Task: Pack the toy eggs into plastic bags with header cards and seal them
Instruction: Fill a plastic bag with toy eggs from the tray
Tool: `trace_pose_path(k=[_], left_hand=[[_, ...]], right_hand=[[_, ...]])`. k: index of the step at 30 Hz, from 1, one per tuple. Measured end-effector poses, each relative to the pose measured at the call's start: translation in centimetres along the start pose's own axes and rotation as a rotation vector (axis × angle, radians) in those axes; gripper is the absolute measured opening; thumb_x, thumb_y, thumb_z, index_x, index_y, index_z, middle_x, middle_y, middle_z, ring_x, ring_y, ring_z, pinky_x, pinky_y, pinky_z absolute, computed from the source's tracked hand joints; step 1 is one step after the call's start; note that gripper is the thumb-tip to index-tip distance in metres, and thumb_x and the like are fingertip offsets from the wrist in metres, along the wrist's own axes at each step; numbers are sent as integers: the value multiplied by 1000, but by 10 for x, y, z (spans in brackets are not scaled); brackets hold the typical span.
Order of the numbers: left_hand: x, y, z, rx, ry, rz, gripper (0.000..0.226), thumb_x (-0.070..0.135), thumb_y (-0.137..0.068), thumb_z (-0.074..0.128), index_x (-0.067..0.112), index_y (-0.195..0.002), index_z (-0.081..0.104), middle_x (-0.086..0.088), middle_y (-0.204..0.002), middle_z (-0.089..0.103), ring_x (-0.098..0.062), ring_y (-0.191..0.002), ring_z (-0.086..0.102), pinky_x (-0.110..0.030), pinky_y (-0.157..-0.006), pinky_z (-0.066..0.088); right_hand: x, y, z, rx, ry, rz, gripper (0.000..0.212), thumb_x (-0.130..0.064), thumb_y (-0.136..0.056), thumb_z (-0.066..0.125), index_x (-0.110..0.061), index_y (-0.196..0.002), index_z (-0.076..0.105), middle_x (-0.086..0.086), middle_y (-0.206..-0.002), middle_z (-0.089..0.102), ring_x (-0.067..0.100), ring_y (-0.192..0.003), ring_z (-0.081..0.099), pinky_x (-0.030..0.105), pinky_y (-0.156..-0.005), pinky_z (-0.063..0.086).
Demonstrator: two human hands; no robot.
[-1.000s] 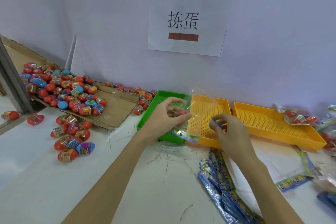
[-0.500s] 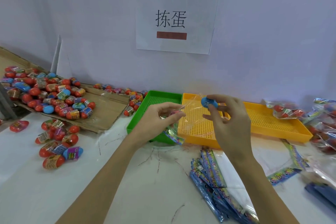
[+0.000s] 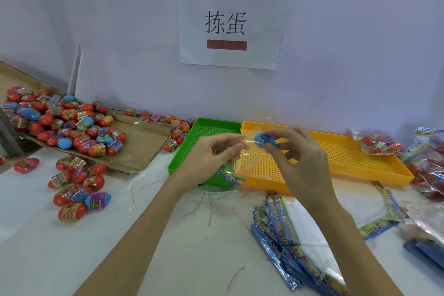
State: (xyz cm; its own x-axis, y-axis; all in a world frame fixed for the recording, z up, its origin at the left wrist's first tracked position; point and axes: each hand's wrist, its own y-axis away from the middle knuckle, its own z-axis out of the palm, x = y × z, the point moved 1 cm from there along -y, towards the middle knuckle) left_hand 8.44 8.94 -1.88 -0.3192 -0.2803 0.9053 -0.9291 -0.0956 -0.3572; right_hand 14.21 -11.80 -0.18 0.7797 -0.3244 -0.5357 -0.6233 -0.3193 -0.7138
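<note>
My left hand (image 3: 211,156) pinches the edge of a clear plastic bag (image 3: 249,161) whose colourful header card (image 3: 230,176) hangs below my fingers. My right hand (image 3: 295,158) pinches a blue toy egg (image 3: 263,140) at the bag's mouth, above the yellow tray (image 3: 360,163). Many red and blue toy eggs (image 3: 60,125) lie heaped on a cardboard sheet (image 3: 144,142) at the left. Several more eggs (image 3: 77,190) lie loose on the white table.
A green tray (image 3: 211,127) sits beside the yellow one under my hands. A stack of unfilled bags with header cards (image 3: 288,235) lies at the front right. Filled bags (image 3: 377,144) pile up at the far right. A paper sign (image 3: 230,24) hangs on the wall.
My right hand rose from the tray's front edge with the blue egg and brought it left to the bag's mouth. My left hand kept its hold on the bag.
</note>
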Motion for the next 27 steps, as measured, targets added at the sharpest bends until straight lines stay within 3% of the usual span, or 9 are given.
trace_pose_path(k=[3,7,9,12,15,17,20,23,27], left_hand=[[1,0,1,20,5,2,42,36,-93,67,17,-130,71,0,-107,79,-13,-91,73,-22,-80,57],[-1,1,3,2,-44,12,30,26,-99,68,17,-127,73,1,-102,79,-14,-93,74,-22,-80,57],[-2,0,2,20,-46,9,27,24,-100,67,16,-124,74,0,-100,79,-14,-91,74,-22,-78,57],[-3,-1,3,53,-40,9,25,25,-100,66,16,-123,74,0,-96,79,-16,-88,74,-25,-77,59],[-4,-1,5,73,-36,8,27,26,-99,68,17,-124,74,-3,-97,78,-22,-88,74,-31,-78,62],[-3,-1,4,88,-17,13,27,25,-99,69,17,-124,74,-3,-96,79,-22,-86,74,-26,-76,61],[-2,-1,4,73,40,-4,26,25,-99,69,16,-123,74,-6,-96,79,-23,-84,75,-25,-73,61],[-3,-1,10,15,100,-38,26,25,-98,67,13,-120,74,-13,-97,78,-21,-81,73,-30,-72,63],[-4,0,15,18,123,-51,26,32,-98,66,16,-115,77,-7,-94,79,-18,-80,75,-26,-72,61]], right_hand=[[3,1,0,-55,-87,106,21,-15,-96,71,-19,-116,70,-5,-111,69,3,-73,73,12,-61,50],[7,1,1,-179,-120,159,14,-15,-98,68,-21,-110,69,-8,-100,74,2,-74,72,11,-58,48],[8,1,1,-196,-182,196,13,-26,-99,64,-20,-110,68,-7,-98,74,4,-82,71,15,-64,52],[6,1,3,-181,-344,307,38,-44,-86,66,-19,-114,63,-7,-107,74,5,-100,71,23,-82,58],[5,3,8,-212,-421,353,44,-49,-79,72,-22,-114,66,-12,-109,74,2,-103,70,20,-86,58],[6,6,11,-220,-414,354,38,-40,-80,79,-24,-112,68,-13,-110,74,1,-103,70,21,-86,59],[7,9,16,-99,-480,364,25,-21,-85,83,-21,-107,72,-11,-104,76,7,-97,72,25,-85,59],[6,9,19,-8,-575,380,25,-22,-86,82,-18,-108,71,-9,-108,76,10,-99,71,28,-84,58],[7,9,19,-162,-476,357,28,-27,-87,80,-27,-114,71,-17,-116,74,4,-112,67,33,-93,57]])
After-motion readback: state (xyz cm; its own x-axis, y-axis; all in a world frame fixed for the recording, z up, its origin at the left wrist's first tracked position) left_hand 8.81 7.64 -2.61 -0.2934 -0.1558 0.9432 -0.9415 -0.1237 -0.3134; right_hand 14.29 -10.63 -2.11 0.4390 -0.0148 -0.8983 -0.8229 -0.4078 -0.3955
